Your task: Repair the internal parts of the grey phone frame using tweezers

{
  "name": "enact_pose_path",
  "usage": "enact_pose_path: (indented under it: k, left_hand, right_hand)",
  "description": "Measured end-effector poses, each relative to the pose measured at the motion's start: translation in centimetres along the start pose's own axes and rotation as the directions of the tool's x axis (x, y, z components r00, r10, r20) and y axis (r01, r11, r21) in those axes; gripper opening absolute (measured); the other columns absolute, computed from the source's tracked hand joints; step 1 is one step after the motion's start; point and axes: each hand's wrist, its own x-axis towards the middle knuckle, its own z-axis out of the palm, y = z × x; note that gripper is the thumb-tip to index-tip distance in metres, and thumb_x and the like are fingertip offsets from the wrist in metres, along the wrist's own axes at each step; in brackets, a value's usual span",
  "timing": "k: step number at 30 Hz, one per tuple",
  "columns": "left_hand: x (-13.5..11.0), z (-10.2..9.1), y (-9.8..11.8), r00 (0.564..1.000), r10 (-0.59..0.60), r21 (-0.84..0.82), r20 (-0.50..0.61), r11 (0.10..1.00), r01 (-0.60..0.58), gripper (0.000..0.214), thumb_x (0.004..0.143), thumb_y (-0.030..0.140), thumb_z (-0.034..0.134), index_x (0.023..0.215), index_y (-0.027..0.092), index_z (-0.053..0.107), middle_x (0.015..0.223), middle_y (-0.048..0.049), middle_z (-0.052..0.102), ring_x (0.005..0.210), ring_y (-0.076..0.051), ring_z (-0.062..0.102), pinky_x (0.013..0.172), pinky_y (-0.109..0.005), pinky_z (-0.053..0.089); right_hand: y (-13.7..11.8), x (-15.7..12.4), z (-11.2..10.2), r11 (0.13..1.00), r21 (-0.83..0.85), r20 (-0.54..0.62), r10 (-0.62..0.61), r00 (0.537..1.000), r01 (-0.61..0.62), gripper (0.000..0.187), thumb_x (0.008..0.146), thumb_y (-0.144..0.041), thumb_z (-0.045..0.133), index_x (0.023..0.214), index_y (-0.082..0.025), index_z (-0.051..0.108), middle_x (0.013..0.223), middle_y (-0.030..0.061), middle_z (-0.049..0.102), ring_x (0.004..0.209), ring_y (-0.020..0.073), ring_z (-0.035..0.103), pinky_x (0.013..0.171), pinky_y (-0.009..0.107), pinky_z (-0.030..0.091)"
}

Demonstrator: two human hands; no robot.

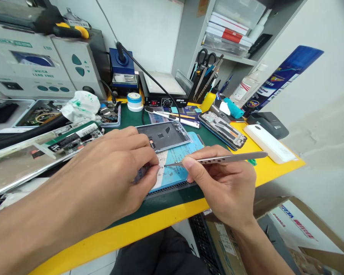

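Note:
My right hand [226, 183] grips a pair of steel tweezers [232, 157] with a row of holes, pinched between thumb and fingers. Their thin tips point left and end close to my left fingertips. My left hand [129, 164] is closed, thumb against index finger, on a small piece I cannot make out; a dark part [141, 173] shows beneath the fingers. Under both hands lies a light blue work mat [176, 168] with a whitish patch. Just behind them, a phone frame [167, 136] with a dark inside rests partly on the mat, its left end hidden by my left hand.
An opened phone [223, 130] lies back right, near a white power bank [269, 143]. Brushes [174, 116] lie behind the frame. A hot-air station [40, 61] and parts trays [50, 110] fill the left. A blue spray can [283, 80] leans against the wall.

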Motion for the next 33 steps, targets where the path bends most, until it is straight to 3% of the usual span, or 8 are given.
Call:
enact_pose_path:
  k: [14,33]
  left_hand:
    - [0.18,-0.04,0.07,1.0,0.031,0.011,0.004,0.999,-0.031,0.035,0.107,0.028,0.049,0.078,0.02,0.066,0.077,-0.0032,0.064,0.077,-0.021,0.057,0.069,-0.042,0.045]
    - [0.44,-0.36,-0.22,0.998,0.062,-0.004,0.033,0.998,-0.062,0.036,0.106,0.028,0.047,0.08,0.02,0.071,0.079,-0.0045,0.068,0.079,-0.023,0.061,0.069,-0.042,0.049]
  right_hand:
    - [-0.08,-0.02,0.08,1.0,-0.005,-0.009,-0.018,1.0,0.018,0.014,0.094,-0.01,0.078,0.082,-0.017,0.078,0.079,-0.0016,0.075,0.058,0.0088,0.064,0.05,0.02,0.051]
    - [0.05,-0.29,0.1,0.999,-0.007,-0.045,-0.043,0.998,0.042,0.017,0.093,-0.009,0.078,0.079,-0.019,0.077,0.079,-0.0016,0.075,0.058,0.0109,0.066,0.049,0.023,0.052]
